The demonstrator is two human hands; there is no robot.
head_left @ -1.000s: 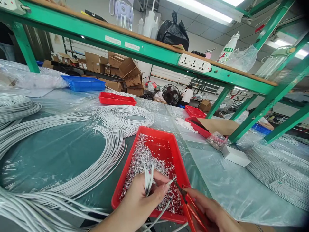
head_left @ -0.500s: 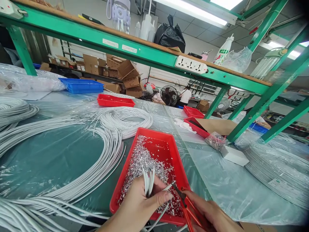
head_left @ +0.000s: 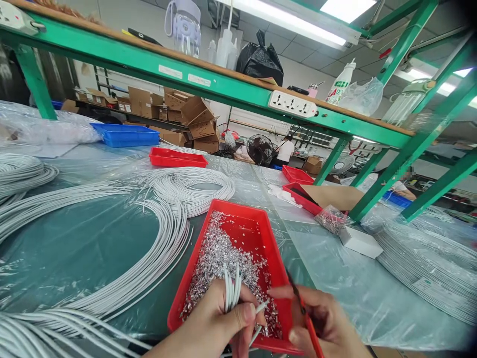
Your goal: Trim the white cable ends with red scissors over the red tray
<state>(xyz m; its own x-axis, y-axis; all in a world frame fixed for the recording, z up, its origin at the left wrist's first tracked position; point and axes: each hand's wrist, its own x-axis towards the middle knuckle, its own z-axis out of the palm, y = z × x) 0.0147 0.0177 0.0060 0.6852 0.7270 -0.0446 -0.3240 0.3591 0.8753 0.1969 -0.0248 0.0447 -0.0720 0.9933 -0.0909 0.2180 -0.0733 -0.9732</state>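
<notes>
Left hand (head_left: pixel 212 323) fingers closed around white cables (head_left: pixel 231 287), right hand (head_left: pixel 328 323) gripping red scissors (head_left: pixel 303 315), both over red tray (head_left: pixel 257 226) of silver scraps (head_left: pixel 219 256)

No legible text or labels

White cable loops (head_left: pixel 164 248) crowd left of the red tray (head_left: pixel 274 248); right lies clear.

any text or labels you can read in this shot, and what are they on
"AD": red letters, partly hidden, on the white bottle on the upper shelf; nothing more of its label is legible.
White stickers on the green shelf beam: print too small to read.
White label on the cable bundle at right: blurred, unreadable.
Nothing else legible.
</notes>
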